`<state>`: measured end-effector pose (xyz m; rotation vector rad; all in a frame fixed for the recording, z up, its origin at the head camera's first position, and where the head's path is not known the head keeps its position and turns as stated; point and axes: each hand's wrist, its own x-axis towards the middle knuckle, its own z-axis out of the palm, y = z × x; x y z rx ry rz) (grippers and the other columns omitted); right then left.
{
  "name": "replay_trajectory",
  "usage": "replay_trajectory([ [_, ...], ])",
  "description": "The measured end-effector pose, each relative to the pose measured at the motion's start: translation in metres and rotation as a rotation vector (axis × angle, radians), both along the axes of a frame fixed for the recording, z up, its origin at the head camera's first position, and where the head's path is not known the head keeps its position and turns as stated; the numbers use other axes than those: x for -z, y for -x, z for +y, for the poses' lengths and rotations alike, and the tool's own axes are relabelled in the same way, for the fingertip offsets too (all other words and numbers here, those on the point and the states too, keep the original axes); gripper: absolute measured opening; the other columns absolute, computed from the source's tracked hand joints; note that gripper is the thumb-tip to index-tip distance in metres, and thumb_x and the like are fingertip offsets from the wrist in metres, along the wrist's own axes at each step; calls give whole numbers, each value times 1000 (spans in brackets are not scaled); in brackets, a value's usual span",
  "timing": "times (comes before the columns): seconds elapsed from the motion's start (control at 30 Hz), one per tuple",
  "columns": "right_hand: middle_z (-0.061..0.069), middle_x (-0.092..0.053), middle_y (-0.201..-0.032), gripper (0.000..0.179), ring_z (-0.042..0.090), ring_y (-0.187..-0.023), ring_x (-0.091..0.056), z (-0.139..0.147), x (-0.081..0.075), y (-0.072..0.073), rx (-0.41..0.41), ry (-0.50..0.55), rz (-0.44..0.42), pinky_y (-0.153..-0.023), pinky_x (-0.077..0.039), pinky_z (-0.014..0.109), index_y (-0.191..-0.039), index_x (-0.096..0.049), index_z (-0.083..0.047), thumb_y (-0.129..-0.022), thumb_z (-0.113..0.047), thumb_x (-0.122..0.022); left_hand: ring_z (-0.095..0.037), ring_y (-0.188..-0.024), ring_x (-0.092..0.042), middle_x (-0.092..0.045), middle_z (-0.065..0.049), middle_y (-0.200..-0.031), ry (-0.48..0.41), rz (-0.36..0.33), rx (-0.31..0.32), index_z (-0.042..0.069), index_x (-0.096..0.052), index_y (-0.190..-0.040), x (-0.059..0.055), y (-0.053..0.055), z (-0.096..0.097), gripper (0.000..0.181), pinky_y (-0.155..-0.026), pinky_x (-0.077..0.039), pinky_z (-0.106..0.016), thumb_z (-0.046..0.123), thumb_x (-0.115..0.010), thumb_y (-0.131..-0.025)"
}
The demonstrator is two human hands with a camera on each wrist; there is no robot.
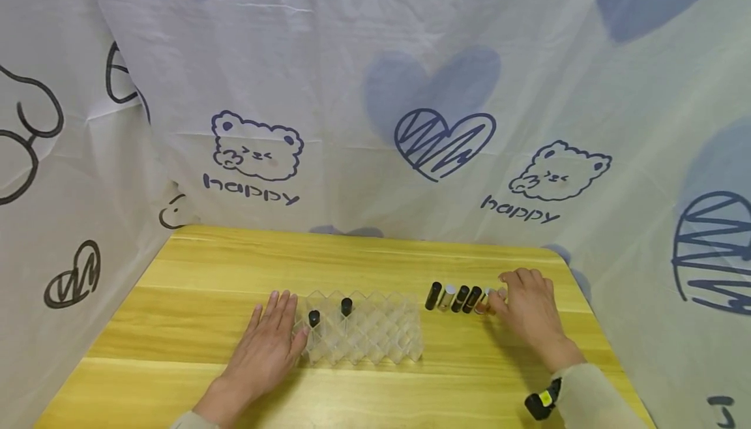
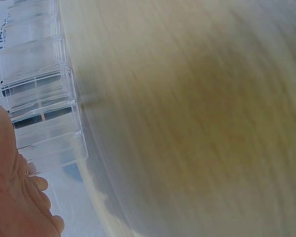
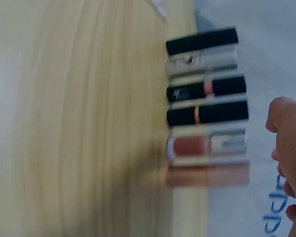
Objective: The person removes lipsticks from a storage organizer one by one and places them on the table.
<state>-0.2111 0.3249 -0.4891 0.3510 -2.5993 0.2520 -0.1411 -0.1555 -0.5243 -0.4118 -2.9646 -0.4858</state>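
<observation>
- Nearest the head camera, the left hand lies flat on the table, fingers straight and together, fingertips touching the left end of the clear rack; it holds nothing.
- Two dark tubes stand upright in cells at the rack's left back part, just beyond those fingertips. The other cells look empty.
- Right of the rack, toward the table's right edge, a row of lipsticks lies flat, side by side and touching or nearly so.
- Their long axes run from the front edge toward the back edge, slightly tilted, and the row itself runs left to right.
- At the row's right end the right hand rests palm down, fingers loosely bent, fingertips at the pinkish lipstick and its neighbour.
- Whether it pinches one or only touches, I cannot tell: the head view hides the contact, and the right wrist view, blurred, shows the fingers just past the caps.
- So the lipsticks lie to the left of the right hand, and that hand is far nearer them.
- Rack and row sit apart, with bare wood between.
</observation>
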Motion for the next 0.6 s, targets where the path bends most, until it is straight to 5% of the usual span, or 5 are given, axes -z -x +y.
replay_trajectory([
  [0.23, 16, -67, -94, 26, 39, -88, -57, -39, -10, 2, -95, 9, 102, -75, -42, 50, -103, -73, 1, -87, -19, -76, -42, -161, -21, -30, -25, -170, 12, -1, 1, -6, -29, -163, -1, 0, 0, 72, -130, -17, -64, 46, -38, -114],
  [0.6, 11, -67, -95, 23, 33, -88, -57, -113, -14, -2, -242, -21, 134, -75, -45, 46, -103, -73, -3, -90, -21, -78, -41, -161, -21, -27, -25, -171, 31, -1, -2, -5, -29, -163, -2, 0, 0, 72, -130, -17, -63, 47, -37, -114],
])
